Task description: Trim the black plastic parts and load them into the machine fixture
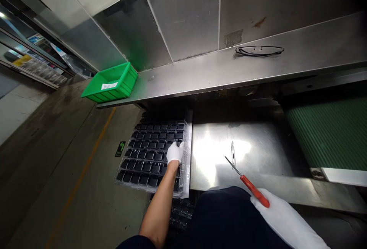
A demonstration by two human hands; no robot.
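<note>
Nearest to you, your gloved right hand (266, 200) is closed on the red handle of a screwdriver (250, 186), whose shaft points over the metal worktop (258, 142), near a small knife (233, 153). Farther, your gloved left hand (175, 152) touches a black piece in the clear tray (149, 153) left of the worktop, but I cannot tell if its fingers grip. Beyond, a green bin (110, 83) and glasses (259, 51) rest on the metal ledge (183, 77).

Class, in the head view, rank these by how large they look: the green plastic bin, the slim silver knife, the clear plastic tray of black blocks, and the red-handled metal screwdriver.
Largest to smallest:
clear plastic tray
green plastic bin
red-handled metal screwdriver
slim silver knife
</note>
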